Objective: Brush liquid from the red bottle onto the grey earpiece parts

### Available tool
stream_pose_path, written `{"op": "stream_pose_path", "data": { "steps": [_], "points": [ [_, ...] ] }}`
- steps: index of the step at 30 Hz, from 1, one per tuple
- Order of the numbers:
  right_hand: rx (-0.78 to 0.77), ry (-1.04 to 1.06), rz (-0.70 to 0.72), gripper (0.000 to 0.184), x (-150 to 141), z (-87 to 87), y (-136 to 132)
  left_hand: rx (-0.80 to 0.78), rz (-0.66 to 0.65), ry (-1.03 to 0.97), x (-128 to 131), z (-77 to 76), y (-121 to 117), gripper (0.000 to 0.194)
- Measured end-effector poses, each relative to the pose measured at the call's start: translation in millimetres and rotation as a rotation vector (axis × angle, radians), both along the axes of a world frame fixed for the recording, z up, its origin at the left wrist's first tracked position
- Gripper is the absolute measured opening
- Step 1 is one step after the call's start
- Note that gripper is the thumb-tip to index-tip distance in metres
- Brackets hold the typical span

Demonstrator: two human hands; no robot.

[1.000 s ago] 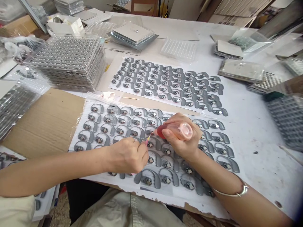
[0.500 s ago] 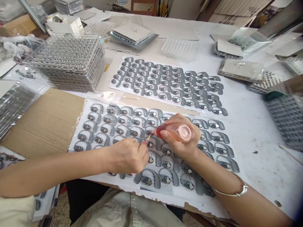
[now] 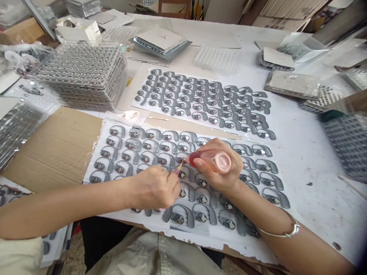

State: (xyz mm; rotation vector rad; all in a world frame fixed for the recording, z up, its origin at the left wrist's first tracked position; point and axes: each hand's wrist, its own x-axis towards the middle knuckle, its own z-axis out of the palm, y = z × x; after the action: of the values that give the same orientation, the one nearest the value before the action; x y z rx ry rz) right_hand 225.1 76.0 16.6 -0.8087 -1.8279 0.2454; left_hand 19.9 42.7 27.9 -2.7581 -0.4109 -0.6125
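In my right hand (image 3: 222,170) is a small squeeze bottle (image 3: 210,158), translucent with reddish contents, its base towards me and its nozzle pointing left and down. My left hand (image 3: 157,187) pinches a thin pink-and-yellow pointed stick (image 3: 179,168); most of it is hidden by the fingers. Nozzle and stick tip nearly meet above one grey hook-shaped part (image 3: 181,160) with a shiny round centre. Whether they touch it I cannot tell. Several rows of the same grey hooks lie on a white ribbed sheet (image 3: 93,166) under both hands.
Behind is a second white sheet (image 3: 137,104) of grey hooks. Between the sheets lies a cotton swab (image 3: 158,118). Stacked clear trays (image 3: 86,76) stand at the left beside brown cardboard (image 3: 54,149). Wrapped packs (image 3: 292,84) and a grey stack (image 3: 346,141) sit at the right.
Almost nothing differs. Both hands stay at the same hook, with the bottle and the stick tip shifted only very slightly.
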Motion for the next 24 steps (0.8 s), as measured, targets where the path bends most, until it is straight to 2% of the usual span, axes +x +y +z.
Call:
{"op": "stream_pose_path", "data": {
  "steps": [24],
  "points": [
    [0.103, -0.087, -0.036, 0.016, -0.7, 4.4, -0.4, 0.007, 0.026, 0.069, -1.1, 4.3, 0.9, 0.012]
  ]
}}
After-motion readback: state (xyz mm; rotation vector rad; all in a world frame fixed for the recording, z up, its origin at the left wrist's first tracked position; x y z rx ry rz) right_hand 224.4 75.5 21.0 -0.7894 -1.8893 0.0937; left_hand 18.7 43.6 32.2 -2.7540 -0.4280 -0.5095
